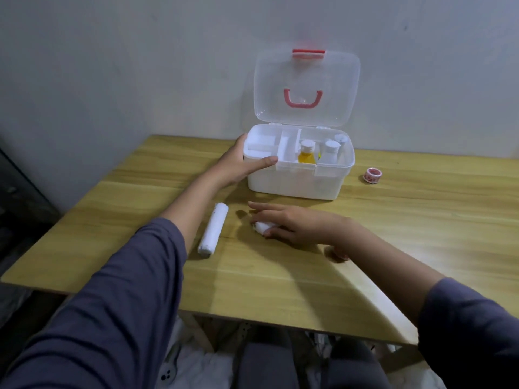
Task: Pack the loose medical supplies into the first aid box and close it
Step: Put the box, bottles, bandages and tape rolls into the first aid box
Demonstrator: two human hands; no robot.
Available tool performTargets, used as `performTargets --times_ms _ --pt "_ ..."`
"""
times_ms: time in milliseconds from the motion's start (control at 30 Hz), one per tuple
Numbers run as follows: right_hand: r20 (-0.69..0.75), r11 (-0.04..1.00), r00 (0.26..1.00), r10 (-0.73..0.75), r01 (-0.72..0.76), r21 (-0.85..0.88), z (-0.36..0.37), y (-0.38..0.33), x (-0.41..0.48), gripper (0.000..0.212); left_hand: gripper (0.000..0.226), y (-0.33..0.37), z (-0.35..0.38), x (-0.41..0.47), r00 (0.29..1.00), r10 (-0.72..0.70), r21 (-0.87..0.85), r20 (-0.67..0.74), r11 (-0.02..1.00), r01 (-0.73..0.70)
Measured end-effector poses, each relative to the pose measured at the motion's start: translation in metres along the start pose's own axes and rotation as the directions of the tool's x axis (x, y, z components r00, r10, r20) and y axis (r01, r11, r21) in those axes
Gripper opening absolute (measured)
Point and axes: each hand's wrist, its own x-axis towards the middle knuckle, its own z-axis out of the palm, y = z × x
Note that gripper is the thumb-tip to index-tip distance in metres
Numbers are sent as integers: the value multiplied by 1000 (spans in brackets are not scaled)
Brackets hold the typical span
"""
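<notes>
Wooden bench filling the view, set against a pale wall. At the back of it, the first aid box — white base, clear lid swung up and standing open against the wall, pink handle showing through the lid, pink latch at the top edge. Inside, a white tray over the left half; right half holding an amber bottle with a white cap and white bottles just beside it.

Two arms in blue-grey sleeves reaching in. Left hand clamped on the box's front-left corner, thumb laid along the front rim, fingers wrapped around the side. Right hand low on the bench in front of the box, fingers curled down over a small white bandage roll — touching it, roll resting on the bench; closed grip or not, cannot tell.

Long white gauze roll lying loose between the two forearms, near the right hand's fingertips but apart. Small tape roll with red print, off to the right of the box, on its own. Something pinkish peeking out under the right wrist, too hidden to name.
</notes>
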Motion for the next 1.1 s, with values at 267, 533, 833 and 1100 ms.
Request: performTargets --times_ms 267,533,833,1100 --pt "-7 961 971 -237 234 -145 19 -14 24 49 126 -2 -1 2 1000 7 -15 22 1000 -7" --pt "-26 902 931 -364 346 -258 31 -34 56 50 126 -1 -2 3 999 -12 5 38 1000 12" --pt "-93 928 966 -240 201 -314 21 -20 24 46 128 2 -2 1 1000 11 -3 26 1000 -11" --pt "-149 918 986 -76 11 -396 9 -13 -17 49 113 10 0 -4 999 11 -25 35 1000 -10"
